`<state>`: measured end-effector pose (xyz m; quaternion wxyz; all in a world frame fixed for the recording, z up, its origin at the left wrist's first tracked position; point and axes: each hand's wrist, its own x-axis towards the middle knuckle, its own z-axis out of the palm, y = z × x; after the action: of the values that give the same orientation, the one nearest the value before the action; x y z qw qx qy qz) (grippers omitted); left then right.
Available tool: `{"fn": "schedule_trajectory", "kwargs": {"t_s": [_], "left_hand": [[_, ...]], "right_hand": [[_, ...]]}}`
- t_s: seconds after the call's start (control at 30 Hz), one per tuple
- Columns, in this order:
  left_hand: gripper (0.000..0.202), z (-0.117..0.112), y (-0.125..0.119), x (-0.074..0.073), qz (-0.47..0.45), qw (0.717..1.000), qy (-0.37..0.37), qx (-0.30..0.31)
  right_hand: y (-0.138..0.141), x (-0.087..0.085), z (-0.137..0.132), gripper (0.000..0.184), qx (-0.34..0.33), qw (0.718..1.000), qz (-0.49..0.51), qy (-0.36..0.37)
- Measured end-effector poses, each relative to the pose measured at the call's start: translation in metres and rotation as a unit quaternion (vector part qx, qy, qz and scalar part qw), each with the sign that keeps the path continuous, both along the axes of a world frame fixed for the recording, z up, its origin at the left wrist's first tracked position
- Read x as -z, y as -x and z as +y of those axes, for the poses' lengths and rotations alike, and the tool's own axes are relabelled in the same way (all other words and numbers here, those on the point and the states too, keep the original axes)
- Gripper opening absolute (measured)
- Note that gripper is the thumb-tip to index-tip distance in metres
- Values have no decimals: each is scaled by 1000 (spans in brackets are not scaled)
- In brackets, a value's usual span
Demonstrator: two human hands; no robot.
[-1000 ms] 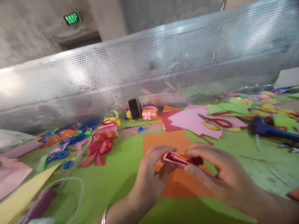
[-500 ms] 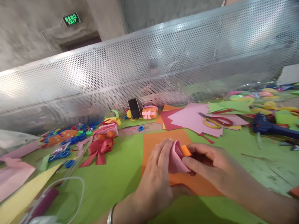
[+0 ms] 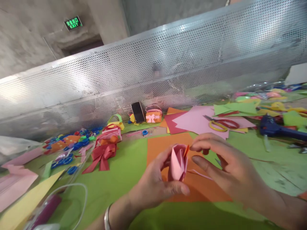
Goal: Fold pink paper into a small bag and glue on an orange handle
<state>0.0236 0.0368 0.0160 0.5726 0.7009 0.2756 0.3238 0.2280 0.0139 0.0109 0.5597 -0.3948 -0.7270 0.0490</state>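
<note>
My left hand (image 3: 155, 183) grips a small folded pink paper piece (image 3: 177, 163), held upright with its open top showing. An orange tab (image 3: 186, 150) sticks out at its upper edge. My right hand (image 3: 225, 166) hovers just right of it, index finger and thumb pinched at that orange tab. Both hands are above an orange paper sheet (image 3: 165, 143) lying on the green table cover (image 3: 120, 179). A thin pink strip trails from the piece toward my right palm.
Red-and-yellow scissors (image 3: 222, 124) lie on pink sheets (image 3: 199, 123) at the back right. A blue glue gun (image 3: 275, 130) lies far right. A red paper bow (image 3: 102, 155), small paper baskets, blue rings and a phone (image 3: 137, 112) sit left and back, before a perforated metal wall (image 3: 168, 70).
The pink piece has been turned upright in my left hand. My right hand has lifted from its side to pinch the orange tab at its top.
</note>
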Motion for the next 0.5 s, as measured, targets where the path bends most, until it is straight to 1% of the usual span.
{"fn": "schedule_trajectory", "kwargs": {"t_s": [0.07, 0.17, 0.27, 0.37, 0.43, 0.5], "left_hand": [[90, 0, 2, 2, 7, 1000, 14, -12], [89, 0, 3, 4, 4, 1000, 21, -11], [86, 0, 1, 2, 1, 1000, 22, -6], [89, 0, -2, -1, 5, 999, 38, -9], [88, 1, -4, -2, 8, 999, 40, -9], [91, 2, -4, -1, 8, 999, 53, -6]], "right_hand": [[-1, 2, 1, 5, 7, 1000, -13, -19], [-2, 3, 3, 6, -6, 1000, -28, -10], [-2, 3, 3, 8, -8, 1000, -27, 4], [-1, 0, 2, 11, -20, 1000, -22, 1], [-1, -1, 2, 11, -29, 999, -12, 14], [0, -3, 2, 10, -34, 998, 0, 45]]}}
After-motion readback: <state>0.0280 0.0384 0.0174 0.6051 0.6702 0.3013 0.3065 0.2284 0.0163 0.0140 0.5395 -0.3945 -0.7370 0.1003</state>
